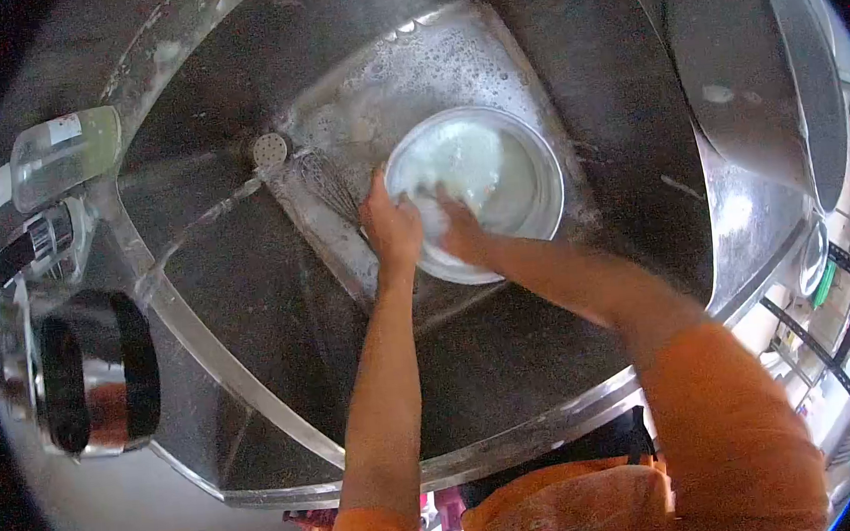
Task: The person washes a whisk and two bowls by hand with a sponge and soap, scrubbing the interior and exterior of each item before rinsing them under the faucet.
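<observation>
A round metal bowl [542, 181] holds cloudy, foamy water near the middle of the sink [433, 370]. My left hand [390, 226] grips the bowl's left rim, thumb toward the inside. Inside the bowl, my right hand [460, 228] reaches down to the bowl's inner left side; its fingers are smeared by motion, and I cannot tell whether they hold anything. Just left of my left hand, a wire whisk [327, 185] lies on the sink floor, partly hidden by that hand.
Left of the whisk is a perforated drain [271, 150]. On the left ledge lies a clear bottle [67, 157] of greenish liquid, with a shiny metal container [94, 371] below it. A large metal pot [739, 71] stands at the right edge. Suds cover the sink floor behind the bowl.
</observation>
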A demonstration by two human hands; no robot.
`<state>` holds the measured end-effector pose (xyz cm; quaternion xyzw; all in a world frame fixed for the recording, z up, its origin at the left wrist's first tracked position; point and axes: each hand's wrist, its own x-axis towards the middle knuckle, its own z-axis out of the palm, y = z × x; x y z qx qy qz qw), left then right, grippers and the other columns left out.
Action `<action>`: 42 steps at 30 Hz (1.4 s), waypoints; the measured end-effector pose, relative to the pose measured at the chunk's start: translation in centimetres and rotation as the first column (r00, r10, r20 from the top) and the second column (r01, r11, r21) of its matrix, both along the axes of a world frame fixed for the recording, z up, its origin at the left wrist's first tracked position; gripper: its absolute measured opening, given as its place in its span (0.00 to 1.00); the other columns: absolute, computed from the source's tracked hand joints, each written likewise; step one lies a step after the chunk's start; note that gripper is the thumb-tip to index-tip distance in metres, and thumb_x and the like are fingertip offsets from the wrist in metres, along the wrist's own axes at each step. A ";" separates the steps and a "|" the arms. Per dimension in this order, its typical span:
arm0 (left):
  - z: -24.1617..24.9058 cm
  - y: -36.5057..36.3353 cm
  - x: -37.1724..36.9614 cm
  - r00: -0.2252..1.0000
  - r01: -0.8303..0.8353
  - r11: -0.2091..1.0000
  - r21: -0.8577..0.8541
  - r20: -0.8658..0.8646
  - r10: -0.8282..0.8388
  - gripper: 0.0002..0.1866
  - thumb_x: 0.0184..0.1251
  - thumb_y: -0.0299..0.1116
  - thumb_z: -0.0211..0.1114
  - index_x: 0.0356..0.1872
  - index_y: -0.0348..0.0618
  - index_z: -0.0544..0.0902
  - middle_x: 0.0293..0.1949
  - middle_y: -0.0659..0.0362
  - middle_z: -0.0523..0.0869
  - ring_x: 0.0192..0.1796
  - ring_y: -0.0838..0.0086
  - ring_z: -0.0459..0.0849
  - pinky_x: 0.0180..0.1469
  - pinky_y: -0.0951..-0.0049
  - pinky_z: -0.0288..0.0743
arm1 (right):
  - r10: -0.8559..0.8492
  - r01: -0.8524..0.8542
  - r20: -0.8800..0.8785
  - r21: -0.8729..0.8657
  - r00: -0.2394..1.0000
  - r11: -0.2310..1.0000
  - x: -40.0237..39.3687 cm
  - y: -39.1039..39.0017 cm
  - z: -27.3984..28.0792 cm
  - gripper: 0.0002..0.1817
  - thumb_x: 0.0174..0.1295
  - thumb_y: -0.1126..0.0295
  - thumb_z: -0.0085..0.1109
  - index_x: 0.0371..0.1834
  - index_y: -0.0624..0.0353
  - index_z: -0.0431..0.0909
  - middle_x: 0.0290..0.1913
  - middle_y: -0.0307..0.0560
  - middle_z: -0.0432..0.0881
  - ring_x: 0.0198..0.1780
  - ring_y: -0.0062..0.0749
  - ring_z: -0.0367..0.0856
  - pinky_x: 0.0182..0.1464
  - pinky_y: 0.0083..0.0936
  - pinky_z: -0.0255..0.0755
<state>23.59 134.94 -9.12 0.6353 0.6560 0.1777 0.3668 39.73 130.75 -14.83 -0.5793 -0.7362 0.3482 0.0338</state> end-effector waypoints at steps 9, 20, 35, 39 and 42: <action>0.5 1.2 2.1 0.992 0.119 0.993 0.020 0.049 -0.120 0.29 0.48 0.17 0.58 0.58 0.38 0.73 0.47 0.40 0.81 0.50 0.48 0.81 0.53 0.57 0.73 | -0.316 0.314 -0.142 -0.034 0.938 0.949 3.8 -1.7 -9.5 0.29 0.58 0.62 0.56 0.63 0.60 0.66 0.61 0.55 0.71 0.55 0.46 0.77 0.58 0.37 0.69; 1.8 1.7 2.1 0.991 0.119 0.993 0.000 -0.065 -0.119 0.29 0.48 0.20 0.59 0.58 0.35 0.71 0.42 0.36 0.82 0.45 0.44 0.82 0.49 0.55 0.74 | -0.206 0.131 -0.225 -0.312 0.952 0.941 -2.9 -5.7 -5.1 0.21 0.59 0.65 0.54 0.56 0.59 0.71 0.54 0.52 0.76 0.51 0.43 0.78 0.53 0.36 0.71; -0.3 1.8 1.2 0.969 -0.150 0.968 -0.200 0.167 0.185 0.14 0.50 0.25 0.65 0.40 0.34 0.84 0.37 0.50 0.87 0.37 0.65 0.85 0.44 0.69 0.76 | -0.309 0.275 -0.423 -0.141 0.852 0.951 -2.2 -9.4 5.0 0.20 0.63 0.58 0.53 0.54 0.55 0.73 0.57 0.51 0.72 0.58 0.40 0.71 0.61 0.36 0.64; 0.4 4.5 1.6 0.974 -0.096 0.980 -0.176 0.186 0.129 0.17 0.51 0.25 0.65 0.45 0.36 0.82 0.41 0.47 0.86 0.41 0.60 0.85 0.49 0.66 0.75 | 0.285 -0.318 -0.182 -0.194 0.941 0.928 5.9 -5.5 11.1 0.22 0.61 0.56 0.56 0.56 0.51 0.74 0.61 0.50 0.71 0.61 0.41 0.69 0.63 0.39 0.62; 1.9 4.3 3.0 0.995 -0.085 0.996 0.016 -0.047 0.086 0.25 0.53 0.27 0.65 0.56 0.40 0.76 0.48 0.44 0.82 0.52 0.54 0.79 0.58 0.62 0.70 | 0.257 -0.208 -0.284 0.193 0.923 0.959 8.6 -6.5 8.2 0.23 0.56 0.53 0.61 0.53 0.51 0.76 0.54 0.47 0.78 0.53 0.40 0.76 0.61 0.41 0.65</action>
